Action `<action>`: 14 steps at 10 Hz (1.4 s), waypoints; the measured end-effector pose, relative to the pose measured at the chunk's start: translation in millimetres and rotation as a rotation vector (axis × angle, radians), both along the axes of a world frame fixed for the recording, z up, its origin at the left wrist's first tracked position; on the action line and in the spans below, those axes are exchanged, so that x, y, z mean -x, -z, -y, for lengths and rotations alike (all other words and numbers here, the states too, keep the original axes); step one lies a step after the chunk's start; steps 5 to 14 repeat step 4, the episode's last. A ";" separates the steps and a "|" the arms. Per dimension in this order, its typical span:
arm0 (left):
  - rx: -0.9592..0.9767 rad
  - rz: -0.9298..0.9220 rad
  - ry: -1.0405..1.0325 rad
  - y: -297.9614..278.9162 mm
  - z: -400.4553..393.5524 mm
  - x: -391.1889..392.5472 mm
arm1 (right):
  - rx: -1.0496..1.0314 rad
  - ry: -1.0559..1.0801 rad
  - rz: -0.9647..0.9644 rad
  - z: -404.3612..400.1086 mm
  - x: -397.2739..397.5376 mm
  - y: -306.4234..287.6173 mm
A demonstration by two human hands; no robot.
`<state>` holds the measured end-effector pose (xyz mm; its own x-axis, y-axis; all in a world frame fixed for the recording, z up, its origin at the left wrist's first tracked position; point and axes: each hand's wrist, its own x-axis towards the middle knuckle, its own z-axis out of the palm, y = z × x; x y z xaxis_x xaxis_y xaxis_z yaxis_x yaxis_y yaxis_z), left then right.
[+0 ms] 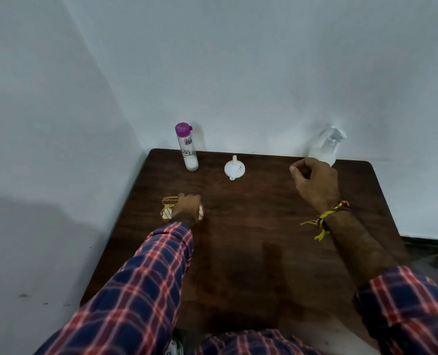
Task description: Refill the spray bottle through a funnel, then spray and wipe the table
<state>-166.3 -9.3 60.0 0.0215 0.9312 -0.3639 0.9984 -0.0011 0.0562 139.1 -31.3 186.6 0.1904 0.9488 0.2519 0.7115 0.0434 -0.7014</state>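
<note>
The worktop [251,239] is showing as a dark wood-grain surface with rounded far corners, standing in a corner of the room; a pale blue-grey wall [238,73] is running behind it and a second wall [33,149] is closing in along its left edge; a dark strip of floor [428,244] is showing to the right. A clear bottle with a purple cap [186,147] is standing upright at the far left of the worktop, holding a little white liquid at its base; the funnel [234,168] is lying near it toward the centre, spout pointing at the wall; the spray bottle [326,144] is standing at the far right edge against the wall, blurred. The left hand [187,207] is resting palm-down on a yellow-and-white cloth [167,207], fingers hidden, so the inspector cannot tell whether they are gripping it. The right hand [314,181] is hovering just in front of the spray bottle, fingers curled loosely with nothing in them; a yellow thread band [324,221] is circling that wrist. Plaid sleeves [141,290] are covering both forearms.
</note>
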 end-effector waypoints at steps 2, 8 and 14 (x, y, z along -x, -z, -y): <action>0.003 0.047 0.065 4.5 -0.4 16.5 | -0.008 -0.009 0.002 -7.0 11.8 -0.7; -0.012 0.027 0.030 -12.3 1.4 5.2 | -0.015 -0.045 -0.059 -12.8 13.2 -21.3; -0.012 0.027 0.030 -12.3 1.4 5.2 | -0.015 -0.045 -0.059 -12.8 13.2 -21.3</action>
